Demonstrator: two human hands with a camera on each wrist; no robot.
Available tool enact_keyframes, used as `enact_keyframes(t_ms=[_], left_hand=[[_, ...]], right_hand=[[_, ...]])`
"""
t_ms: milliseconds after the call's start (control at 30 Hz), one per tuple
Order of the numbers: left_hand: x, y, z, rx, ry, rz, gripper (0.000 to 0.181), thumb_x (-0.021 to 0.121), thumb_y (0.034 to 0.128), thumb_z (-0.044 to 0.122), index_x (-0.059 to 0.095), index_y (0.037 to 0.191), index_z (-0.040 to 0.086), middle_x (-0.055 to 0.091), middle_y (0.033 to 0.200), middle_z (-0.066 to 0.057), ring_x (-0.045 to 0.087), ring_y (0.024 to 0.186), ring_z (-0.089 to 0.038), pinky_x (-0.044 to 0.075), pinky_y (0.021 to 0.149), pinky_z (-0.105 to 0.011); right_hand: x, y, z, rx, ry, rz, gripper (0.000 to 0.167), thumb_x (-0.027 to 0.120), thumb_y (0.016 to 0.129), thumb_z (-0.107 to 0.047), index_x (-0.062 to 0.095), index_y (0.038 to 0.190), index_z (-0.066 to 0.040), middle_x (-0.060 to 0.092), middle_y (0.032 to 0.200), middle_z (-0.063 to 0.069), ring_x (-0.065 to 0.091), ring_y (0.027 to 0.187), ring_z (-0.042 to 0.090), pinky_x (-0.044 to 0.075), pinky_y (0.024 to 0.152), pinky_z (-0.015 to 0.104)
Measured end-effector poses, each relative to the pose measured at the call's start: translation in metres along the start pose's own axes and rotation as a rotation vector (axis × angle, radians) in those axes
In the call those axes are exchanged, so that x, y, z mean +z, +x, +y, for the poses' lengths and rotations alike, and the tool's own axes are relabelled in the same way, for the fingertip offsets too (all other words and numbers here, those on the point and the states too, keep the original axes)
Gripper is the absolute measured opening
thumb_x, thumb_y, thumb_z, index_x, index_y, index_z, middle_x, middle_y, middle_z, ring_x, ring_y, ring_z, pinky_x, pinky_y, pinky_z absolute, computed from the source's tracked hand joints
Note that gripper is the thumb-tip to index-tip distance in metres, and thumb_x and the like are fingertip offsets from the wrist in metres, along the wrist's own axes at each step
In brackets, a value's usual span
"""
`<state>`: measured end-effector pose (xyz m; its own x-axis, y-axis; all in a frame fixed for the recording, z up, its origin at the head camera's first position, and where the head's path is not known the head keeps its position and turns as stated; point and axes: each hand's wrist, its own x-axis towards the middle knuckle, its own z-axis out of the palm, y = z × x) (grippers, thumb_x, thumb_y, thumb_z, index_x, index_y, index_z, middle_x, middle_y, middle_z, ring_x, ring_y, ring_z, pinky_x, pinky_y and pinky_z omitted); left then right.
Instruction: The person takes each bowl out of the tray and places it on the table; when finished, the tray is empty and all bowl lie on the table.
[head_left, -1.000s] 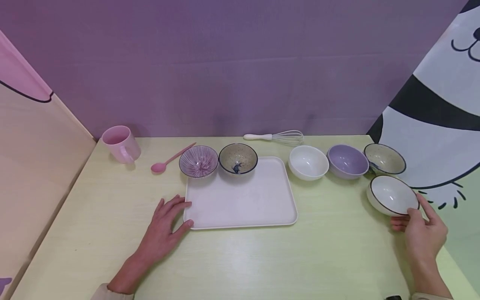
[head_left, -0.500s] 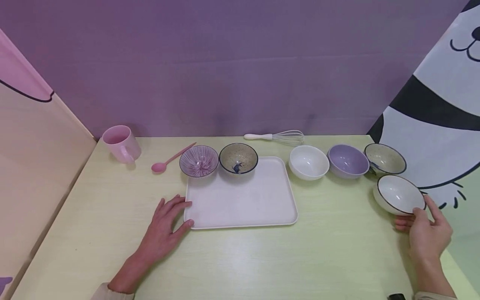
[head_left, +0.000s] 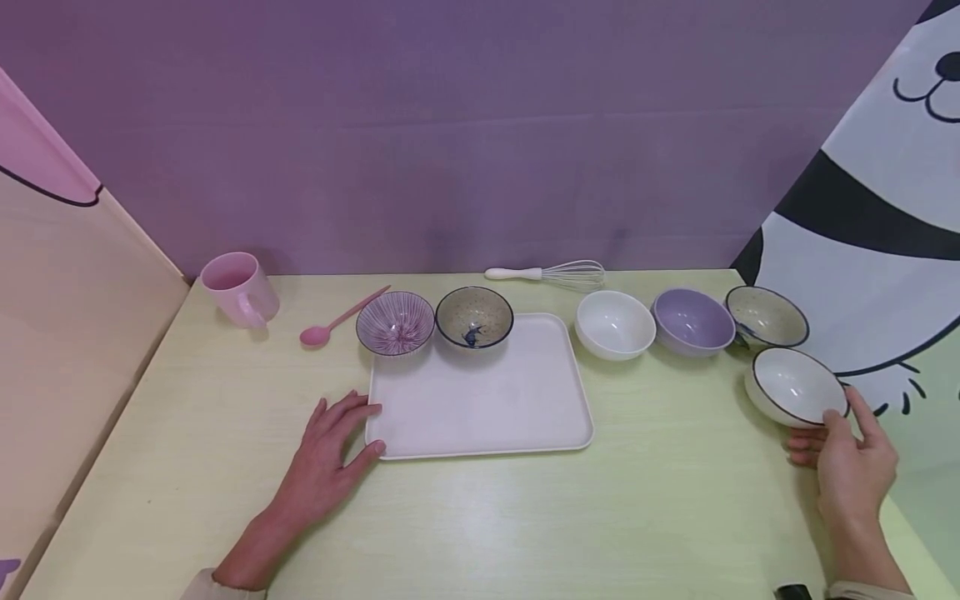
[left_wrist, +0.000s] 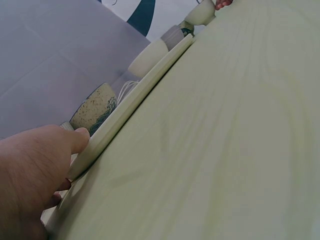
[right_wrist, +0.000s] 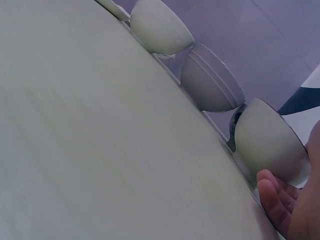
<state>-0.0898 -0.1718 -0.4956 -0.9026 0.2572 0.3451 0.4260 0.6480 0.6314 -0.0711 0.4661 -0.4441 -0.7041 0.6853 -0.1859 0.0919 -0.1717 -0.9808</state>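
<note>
In the head view my right hand (head_left: pixel 855 471) grips the right side of a white bowl with a dark rim (head_left: pixel 795 385), its thumb at the rim. The right wrist view shows this bowl (right_wrist: pixel 267 142) with fingertips low against its side; whether its base touches the table is unclear. My left hand (head_left: pixel 322 458) rests at the left edge of a white tray (head_left: pixel 480 408), fingers relaxed, thumb by the front corner. A striped purple bowl (head_left: pixel 396 325) and a speckled brown bowl (head_left: pixel 475 318) sit at the tray's back left.
Right of the tray stand a plain white bowl (head_left: pixel 616 327), a purple bowl (head_left: pixel 693 323) and another speckled bowl (head_left: pixel 768 317) near the table's edge. A whisk (head_left: pixel 547 273) lies behind. A pink mug (head_left: pixel 240 292) and pink spoon (head_left: pixel 330 325) are at left.
The right hand and the dark-rimmed white bowl have shifted slightly right since a second ago, then held nearly still. The left hand and tray have stayed in place.
</note>
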Motion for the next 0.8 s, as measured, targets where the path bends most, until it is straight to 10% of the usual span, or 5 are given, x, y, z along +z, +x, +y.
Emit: enact_keyframes(t_ms=[800], left_hand=[[0.0001,-0.0003,0.0003,-0.009,-0.001,-0.007,0.047,0.084,0.0997,0.021,0.071,0.142,0.005,0.064,0.151,-0.018,0.049,0.153,-0.044,0.020,0.135,-0.065]], right_hand=[[-0.0012,-0.0035,-0.0010,-0.019,0.032,0.053,0.059,0.058,0.115,-0.017,0.045,0.171,-0.027,0.067,0.063,0.001,0.061,0.040,0.014,0.055,0.036,0.026]])
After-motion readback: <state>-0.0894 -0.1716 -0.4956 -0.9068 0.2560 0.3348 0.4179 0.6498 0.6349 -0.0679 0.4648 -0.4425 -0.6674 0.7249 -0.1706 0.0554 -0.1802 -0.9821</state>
